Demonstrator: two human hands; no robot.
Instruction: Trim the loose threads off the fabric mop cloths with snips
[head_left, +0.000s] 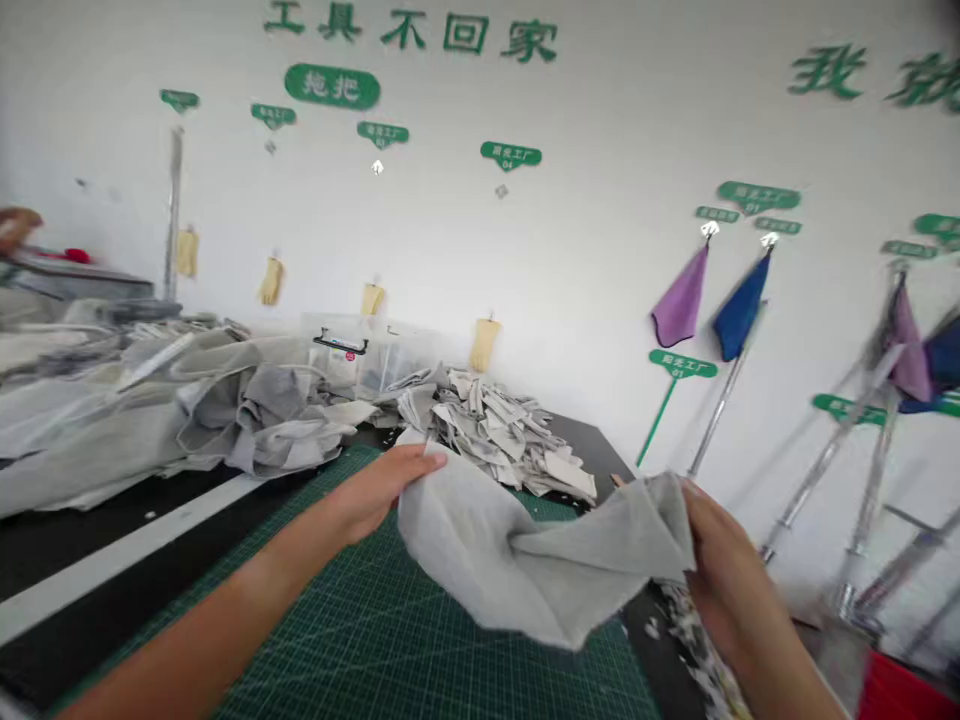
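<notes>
Head view, near to far. The left forearm enters from the lower left corner and runs diagonally up and right across the mat (390, 650), a green gridded cutting sheet lying on a black table (90, 570). The left hand (379, 492) is raised off the mat, with its fingers folded over the upper left edge of the cloth (517, 560) and pressed together on it. The right forearm enters from the lower right corner. The right hand (718, 560) stands with its back to the camera, and its fingertips pinch the cloth's upper right corner. The cloth is a pale grey piece held in the air between the two hands, above the mat's far right part. It sags in loose folds, and its lowest edge hangs near the mat; whether it touches cannot be told. A red bin (907, 690) shows low at the right, beside the table.

Beyond the hands, a pile (502, 430) of small grey cut pieces lies at the far end of the table. Left of it spreads a heap (240, 410) of larger grey fabric, with a clear box (375, 350) behind. On the white wall (585, 250) hang green signs, a purple rag (681, 300) and a blue rag (741, 312).
</notes>
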